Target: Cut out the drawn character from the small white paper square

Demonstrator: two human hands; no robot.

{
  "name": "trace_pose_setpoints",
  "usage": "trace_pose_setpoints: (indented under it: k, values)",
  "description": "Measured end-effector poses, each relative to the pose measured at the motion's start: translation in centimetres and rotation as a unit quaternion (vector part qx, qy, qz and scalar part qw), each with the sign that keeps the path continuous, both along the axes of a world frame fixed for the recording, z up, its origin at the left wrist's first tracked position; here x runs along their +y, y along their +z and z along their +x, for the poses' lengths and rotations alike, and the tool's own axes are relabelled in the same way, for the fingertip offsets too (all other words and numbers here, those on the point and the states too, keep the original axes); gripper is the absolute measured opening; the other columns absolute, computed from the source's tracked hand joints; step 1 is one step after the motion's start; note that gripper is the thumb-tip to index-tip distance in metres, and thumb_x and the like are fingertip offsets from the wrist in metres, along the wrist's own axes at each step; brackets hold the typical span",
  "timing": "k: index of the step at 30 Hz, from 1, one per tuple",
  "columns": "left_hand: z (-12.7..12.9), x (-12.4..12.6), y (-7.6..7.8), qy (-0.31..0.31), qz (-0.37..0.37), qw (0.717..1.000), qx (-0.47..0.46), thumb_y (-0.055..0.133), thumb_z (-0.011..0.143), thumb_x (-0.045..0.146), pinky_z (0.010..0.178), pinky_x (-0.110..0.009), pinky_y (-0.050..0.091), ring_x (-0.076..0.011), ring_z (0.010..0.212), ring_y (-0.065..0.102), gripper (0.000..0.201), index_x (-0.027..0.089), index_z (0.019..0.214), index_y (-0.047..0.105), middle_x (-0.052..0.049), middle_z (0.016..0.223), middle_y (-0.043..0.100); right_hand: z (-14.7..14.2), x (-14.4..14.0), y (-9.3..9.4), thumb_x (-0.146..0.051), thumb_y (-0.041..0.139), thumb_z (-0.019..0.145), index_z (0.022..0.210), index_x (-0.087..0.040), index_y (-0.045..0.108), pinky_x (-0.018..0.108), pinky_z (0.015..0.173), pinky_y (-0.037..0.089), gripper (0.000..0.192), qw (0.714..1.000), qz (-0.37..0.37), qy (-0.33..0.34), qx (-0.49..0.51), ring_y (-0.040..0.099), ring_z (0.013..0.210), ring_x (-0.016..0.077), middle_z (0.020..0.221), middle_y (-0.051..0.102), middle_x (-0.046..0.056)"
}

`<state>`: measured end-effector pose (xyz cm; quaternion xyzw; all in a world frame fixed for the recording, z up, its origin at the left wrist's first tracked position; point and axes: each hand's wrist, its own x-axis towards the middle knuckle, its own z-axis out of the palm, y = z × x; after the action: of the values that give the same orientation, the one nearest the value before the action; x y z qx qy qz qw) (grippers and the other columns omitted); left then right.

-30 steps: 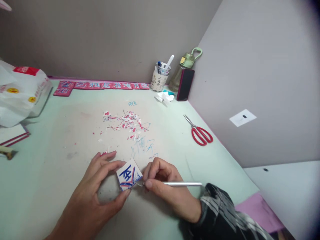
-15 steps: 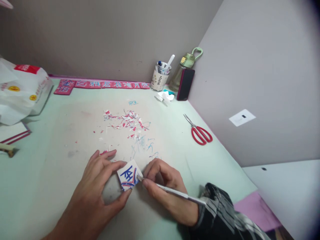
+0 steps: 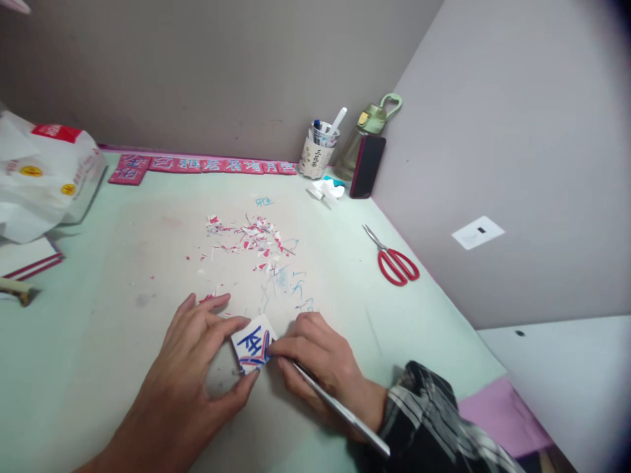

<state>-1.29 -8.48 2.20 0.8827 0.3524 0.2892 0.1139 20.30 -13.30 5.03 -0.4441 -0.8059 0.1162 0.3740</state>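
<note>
Between the thumb and index finger of my left hand (image 3: 197, 368) is a small white square block (image 3: 250, 341), marked with a blue character and blue and red curved lines. My right hand (image 3: 325, 368) grips a slim silver craft knife (image 3: 340, 410), its handle slanting down toward my sleeve. The right fingertips touch the block's right edge and hide the knife's tip. Beyond the block lies a scatter of red and white shavings (image 3: 256, 236) on the tabletop.
Pink carved tiles (image 3: 217, 165) line the back wall. A pen cup (image 3: 316, 154), a green-lidded bottle (image 3: 372, 121), a phone (image 3: 368, 167) and crumpled tissue (image 3: 325, 190) stand or lie at the back right. Red-handled scissors (image 3: 394, 259) lie right; a white plastic bag (image 3: 49, 184) sits left.
My right hand has turned and moved slightly left onto the block's edge, and the knife handle now slopes more steeply. My left hand and the block stay nearly still.
</note>
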Motion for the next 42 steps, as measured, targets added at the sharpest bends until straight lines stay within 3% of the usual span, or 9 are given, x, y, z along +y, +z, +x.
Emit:
trace_pose_setpoints:
  k: [4, 9, 12, 16, 21, 26, 34, 42]
  values:
    - [-0.2, -0.1, 0.0, -0.003, -0.012, 1.0, 0.0, 0.06, 0.092, 0.033, 0.121, -0.054, 0.027, -0.0267, 0.134, 0.044, 0.033, 0.023, 0.122, 0.05, -0.009, 0.124, 0.056, 0.0, -0.1, -0.1, -0.01, 0.054, 0.095, 0.108, -0.017, 0.061, 0.032, 0.071, 0.051, 0.016, 1.0, 0.009, -0.009, 0.005, 0.056, 0.073, 0.0179, 0.078, 0.064, 0.004]
    - [-0.2, -0.2, 0.0, -0.006, -0.042, 0.999, -0.006, 0.061, 0.091, 0.034, 0.122, -0.055, 0.027, -0.0262, 0.136, 0.042, 0.035, 0.026, 0.123, 0.05, -0.007, 0.122, 0.056, 0.2, -0.4, 0.4, -0.015, 0.059, 0.092, 0.093, -0.021, 0.058, 0.027, 0.067, 0.046, 0.006, 0.984, -0.124, -0.005, 0.13, 0.054, 0.072, 0.0142, 0.078, 0.058, 0.0]
    - [-0.2, -0.2, 0.0, -0.005, -0.057, 0.998, -0.011, 0.061, 0.091, 0.035, 0.122, -0.055, 0.029, -0.0265, 0.138, 0.041, 0.036, 0.027, 0.124, 0.049, -0.006, 0.12, 0.056, 0.3, -0.4, 0.4, -0.017, 0.058, 0.093, 0.091, -0.021, 0.058, 0.026, 0.067, 0.046, 0.005, 0.98, -0.149, -0.004, 0.136, 0.054, 0.072, 0.0136, 0.079, 0.058, -0.001]
    - [-0.1, -0.2, 0.1, -0.01, -0.053, 0.999, -0.006, 0.062, 0.09, 0.032, 0.12, -0.059, 0.031, -0.0282, 0.136, 0.044, 0.036, 0.028, 0.123, 0.049, -0.006, 0.117, 0.058, 0.1, 0.0, 0.0, -0.016, 0.055, 0.093, 0.093, -0.021, 0.057, 0.029, 0.066, 0.045, 0.005, 0.998, -0.044, -0.024, 0.043, 0.051, 0.07, 0.0156, 0.074, 0.058, 0.0]
    - [0.0, -0.1, 0.3, -0.01, -0.035, 0.999, -0.008, 0.06, 0.09, 0.031, 0.117, -0.061, 0.035, -0.0301, 0.135, 0.045, 0.033, 0.026, 0.121, 0.05, -0.009, 0.124, 0.057, 0.1, 0.4, -0.5, -0.016, 0.058, 0.093, 0.087, -0.021, 0.055, 0.034, 0.068, 0.049, 0.008, 0.996, 0.069, -0.033, -0.049, 0.052, 0.07, 0.0184, 0.074, 0.063, 0.004]
    - [-0.1, -0.2, 0.2, -0.012, -0.043, 0.999, -0.011, 0.061, 0.089, 0.029, 0.118, -0.058, 0.034, -0.0291, 0.135, 0.045, 0.034, 0.026, 0.12, 0.05, -0.007, 0.116, 0.057, 0.3, 0.4, -0.5, -0.013, 0.063, 0.092, 0.087, -0.019, 0.057, 0.037, 0.075, 0.053, 0.01, 0.992, 0.106, -0.006, -0.071, 0.058, 0.081, 0.0208, 0.094, 0.074, 0.009]
    - [-0.2, 0.0, 0.3, -0.022, -0.046, 0.999, 0.001, 0.06, 0.091, 0.034, 0.119, -0.059, 0.034, -0.0298, 0.138, 0.042, 0.034, 0.027, 0.123, 0.049, -0.009, 0.126, 0.056, 0.8, -0.1, -0.7, -0.008, 0.066, 0.092, 0.09, -0.015, 0.062, 0.039, 0.085, 0.054, 0.009, 0.985, 0.13, 0.038, -0.11, 0.06, 0.089, 0.0207, 0.106, 0.075, 0.012]
    - [-0.2, -0.2, 0.4, -0.018, -0.048, 0.999, 0.002, 0.061, 0.09, 0.034, 0.119, -0.058, 0.035, -0.0297, 0.137, 0.045, 0.034, 0.028, 0.122, 0.05, -0.009, 0.13, 0.056, 0.6, -0.3, -0.7, -0.006, 0.065, 0.092, 0.095, -0.014, 0.061, 0.043, 0.086, 0.057, 0.009, 0.988, 0.127, 0.018, -0.087, 0.065, 0.089, 0.0224, 0.103, 0.075, 0.015]
